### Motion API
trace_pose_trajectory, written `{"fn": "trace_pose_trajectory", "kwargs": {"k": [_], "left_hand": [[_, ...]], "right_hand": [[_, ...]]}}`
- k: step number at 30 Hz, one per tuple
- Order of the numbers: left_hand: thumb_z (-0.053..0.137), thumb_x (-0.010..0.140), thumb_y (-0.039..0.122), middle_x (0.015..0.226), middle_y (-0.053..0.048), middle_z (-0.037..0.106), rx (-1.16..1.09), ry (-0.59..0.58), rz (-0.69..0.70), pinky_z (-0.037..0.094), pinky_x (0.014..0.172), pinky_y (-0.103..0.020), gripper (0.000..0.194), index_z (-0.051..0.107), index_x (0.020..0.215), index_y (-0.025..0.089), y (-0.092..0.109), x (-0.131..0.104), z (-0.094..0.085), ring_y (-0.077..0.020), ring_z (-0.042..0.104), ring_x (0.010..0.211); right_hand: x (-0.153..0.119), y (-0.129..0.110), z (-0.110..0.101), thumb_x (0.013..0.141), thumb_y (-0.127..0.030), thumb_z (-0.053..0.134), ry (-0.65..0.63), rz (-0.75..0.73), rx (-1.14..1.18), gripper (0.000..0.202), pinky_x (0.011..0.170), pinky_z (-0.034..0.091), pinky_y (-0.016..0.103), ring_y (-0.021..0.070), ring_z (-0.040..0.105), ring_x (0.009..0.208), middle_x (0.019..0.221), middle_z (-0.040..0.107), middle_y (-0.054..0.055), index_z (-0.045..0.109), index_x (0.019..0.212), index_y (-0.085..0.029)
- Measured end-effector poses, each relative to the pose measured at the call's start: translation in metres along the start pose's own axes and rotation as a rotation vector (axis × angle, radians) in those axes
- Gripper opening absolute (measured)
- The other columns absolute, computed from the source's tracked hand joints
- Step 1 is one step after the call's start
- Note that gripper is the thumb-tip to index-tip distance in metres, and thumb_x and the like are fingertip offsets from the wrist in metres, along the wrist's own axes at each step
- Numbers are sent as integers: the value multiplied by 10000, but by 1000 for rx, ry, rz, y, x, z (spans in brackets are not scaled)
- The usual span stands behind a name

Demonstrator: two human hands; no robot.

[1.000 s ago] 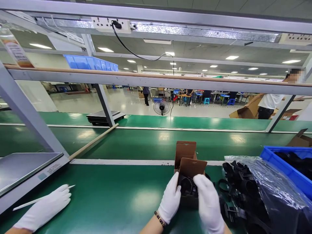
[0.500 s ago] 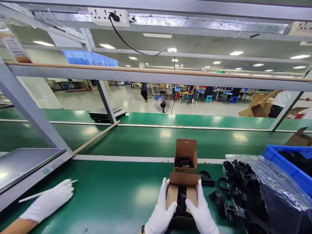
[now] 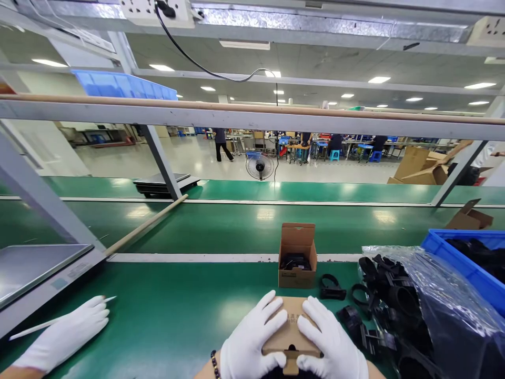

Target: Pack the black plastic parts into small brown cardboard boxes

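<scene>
Pressing closed carton (image 3: 291,331): left hand (image 3: 250,345), right hand (image 3: 331,345), fingers wrapped around it; open carton (image 3: 296,256) behind holds black part.

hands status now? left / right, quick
Left hand: closed on the small cardboard box.
Right hand: closed on the same box.

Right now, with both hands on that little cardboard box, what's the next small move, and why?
Probably press the tab home. Both gloved hands, left hand and right hand, lie flat on the closed carton, and its tab hangs at the near edge. An open box stands just behind.
</scene>
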State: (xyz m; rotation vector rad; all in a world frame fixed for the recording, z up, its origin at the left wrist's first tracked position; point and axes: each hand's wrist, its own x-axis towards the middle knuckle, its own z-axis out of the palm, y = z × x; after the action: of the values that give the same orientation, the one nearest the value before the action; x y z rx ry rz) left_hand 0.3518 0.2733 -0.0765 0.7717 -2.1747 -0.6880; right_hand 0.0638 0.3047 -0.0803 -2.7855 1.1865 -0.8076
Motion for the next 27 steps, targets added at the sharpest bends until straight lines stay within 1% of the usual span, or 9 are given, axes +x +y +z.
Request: {"fn": "trace_pose_trajectory", "kwargs": {"k": [3, 6, 8, 12, 14, 17, 19, 24, 27], "left_hand": [[821, 800, 395, 1544, -95, 495, 8, 36, 39, 343, 1176, -679, 740, 489, 1460, 429, -7, -1, -1, -430, 335, 1486], [716, 893, 404, 1591, -80, 439, 70, 28, 80, 379, 1153, -684, 596, 509, 1451, 420, -11, -6, 2, -415, 277, 1516], [576, 978, 345, 1619, -69, 398, 139, 21, 92, 410, 1134, -683, 454, 541, 1428, 389, -11, -10, 7, -391, 215, 1543], [399, 1033, 261, 1706, -80, 171, 264, 43, 46, 428, 1146, -635, 443, 470, 1468, 318, -6, -14, 17, -358, 153, 1567], [368, 1045, 290, 1717, -104, 90, 276, 59, 22, 412, 1173, -595, 503, 337, 1547, 297, -5, -13, 19, -339, 192, 1563], [372, 1047, 355, 1704, -118, 156, 257, 41, 2, 378, 1202, -576, 568, 224, 1591, 297, -6, -11, 17, -322, 234, 1555], [385, 1041, 385, 1690, -128, 205, 245, 14, -9, 364, 1206, -594, 600, 188, 1601, 299, -7, -9, 13, -331, 245, 1550], [390, 1030, 403, 1659, -165, 261, 240, -72, -26, 376, 1185, -632, 642, 142, 1610, 289, -5, -3, 6, -353, 296, 1526], [415, 1019, 378, 1638, -163, 308, 273, -87, -44, 418, 1169, -602, 652, 152, 1610, 295, -1, -3, 2, -349, 334, 1509]], "right_hand": [[7, -4, -4, 1000, -463, 563, 112, -56, -60, 338, 1121, 467, 519, 299, 553, 1346, 1381, 629, 150, 678, 1232, -245], [11, -12, -6, 1016, -466, 513, 246, -132, -148, 334, 1101, 477, 548, 301, 536, 1353, 1353, 635, 146, 645, 1228, -244], [15, -20, -6, 1015, -384, 495, 312, -191, -205, 307, 1084, 480, 573, 310, 552, 1323, 1297, 654, 156, 623, 1229, -205], [20, -39, 4, 955, -92, 452, 337, -248, -227, 214, 1087, 500, 445, 153, 668, 843, 892, 701, 57, 640, 999, -184], [20, -44, 15, 969, -98, 463, 404, -268, -217, 195, 1063, 521, 390, 138, 654, 776, 831, 688, 37, 639, 989, -182], [19, -44, 30, 987, -186, 494, 501, -219, -196, 219, 1019, 557, 418, 223, 673, 1025, 1015, 718, 133, 614, 1158, -118], [20, -42, 32, 997, -257, 504, 485, -200, -143, 238, 1007, 563, 424, 238, 659, 1061, 1042, 713, 144, 600, 1166, -120], [25, -43, 24, 1011, -303, 478, 311, -258, -26, 193, 1082, 500, 420, 185, 654, 879, 856, 673, 51, 620, 1005, -172], [24, -48, 28, 961, -220, 541, 379, -209, -59, 124, 1032, 532, 431, 199, 669, 906, 930, 687, 90, 628, 1030, -163]]}}
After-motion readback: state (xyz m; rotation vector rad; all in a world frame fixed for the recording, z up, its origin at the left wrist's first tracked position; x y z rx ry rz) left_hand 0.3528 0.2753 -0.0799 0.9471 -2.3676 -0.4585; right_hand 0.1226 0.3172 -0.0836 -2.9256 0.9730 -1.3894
